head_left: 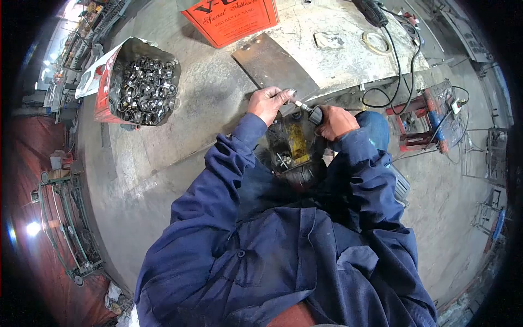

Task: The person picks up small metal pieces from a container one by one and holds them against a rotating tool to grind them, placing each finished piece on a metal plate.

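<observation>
Small part pinched in left hand at frame centre: too small to identify. Tool in right hand mostly covered by fingers, only the dark tip showing. Box below the hands half hidden by sleeves, contents blurred. Orange can cut off by top edge, label only partly readable. Black tool at upper right cropped too. Corners lost in dark lens vignette; racks at far upper left too blurred to tell.
</observation>
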A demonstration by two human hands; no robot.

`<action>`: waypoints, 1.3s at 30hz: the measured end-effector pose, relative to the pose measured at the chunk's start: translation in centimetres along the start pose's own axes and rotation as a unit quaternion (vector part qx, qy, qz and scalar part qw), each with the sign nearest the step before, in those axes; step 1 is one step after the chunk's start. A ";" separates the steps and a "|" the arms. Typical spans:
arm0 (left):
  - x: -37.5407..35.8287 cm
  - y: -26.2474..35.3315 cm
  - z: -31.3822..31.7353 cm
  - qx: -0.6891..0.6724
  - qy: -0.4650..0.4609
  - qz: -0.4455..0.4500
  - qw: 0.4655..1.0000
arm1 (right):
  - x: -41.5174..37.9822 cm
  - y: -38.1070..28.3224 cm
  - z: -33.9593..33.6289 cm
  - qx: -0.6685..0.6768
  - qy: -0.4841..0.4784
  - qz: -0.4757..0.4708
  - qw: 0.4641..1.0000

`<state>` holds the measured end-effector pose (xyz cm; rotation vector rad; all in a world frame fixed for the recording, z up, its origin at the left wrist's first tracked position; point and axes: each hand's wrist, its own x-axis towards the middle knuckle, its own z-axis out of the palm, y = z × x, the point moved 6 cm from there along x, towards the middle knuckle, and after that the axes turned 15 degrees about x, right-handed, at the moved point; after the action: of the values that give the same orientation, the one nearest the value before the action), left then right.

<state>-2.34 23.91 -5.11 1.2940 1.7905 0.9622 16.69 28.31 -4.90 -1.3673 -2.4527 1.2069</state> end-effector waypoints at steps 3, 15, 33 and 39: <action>1.6 -0.9 -0.1 0.046 0.006 -0.008 0.999 | -1.7 -0.9 -1.8 0.023 0.013 -0.006 1.000; 5.9 1.3 -0.8 0.139 -0.029 -0.011 0.990 | -3.8 3.6 -4.3 0.060 0.104 0.036 0.992; -1.4 -7.8 -29.0 0.506 0.246 -0.133 0.816 | -3.6 1.8 -4.3 0.052 0.114 0.022 0.992; -1.0 -9.4 -29.6 0.591 0.268 -0.246 0.720 | -3.9 1.2 -4.5 0.069 0.098 0.023 0.993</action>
<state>-31.86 16.19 0.57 1.0397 3.2295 -0.3270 21.71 28.40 -1.55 -1.4364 -2.1761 1.1654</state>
